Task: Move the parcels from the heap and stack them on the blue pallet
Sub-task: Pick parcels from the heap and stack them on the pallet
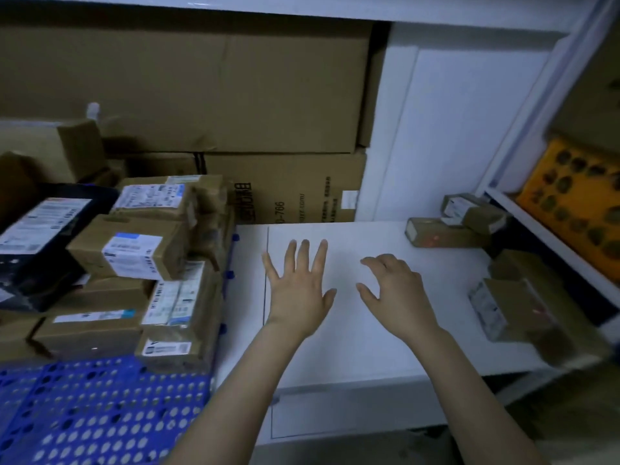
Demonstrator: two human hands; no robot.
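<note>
Blue pallet (84,407) is sitting at far left, its perforated front part bare. Stack of parcels (134,263) is occupying the pallet's rear and right edge, several layers high, brown cartons with white labels facing up or outward. A dark box (37,239) with a white label is lying tilted on the stack's left side. Big cardboard cartons (201,95) are standing behind the stack, against the back wall.

Right of the pallet, a white surface (369,357) is carrying the rest. Left hand (298,290) is hovering over its left-centre part, palm down, fingers spread wide, grasping nothing. Right hand (392,286) is just beside it, fingers loosely curled, also holding nothing; whether either is touching the surface, cannot tell.

Remaining parcels are lying well apart from the hands: two small brown parcels (449,226) at the surface's rear right corner, one resting partly on the other, and a larger brown parcel (523,303) with a white label near the right edge, with a blurred brown carton (567,350) just in front of it at the front right corner.

White shelf frame (543,236) is running along the right edge, holding a yellow box (577,199) with dark spots. Nothing is lying between the hands and the parcels.
</note>
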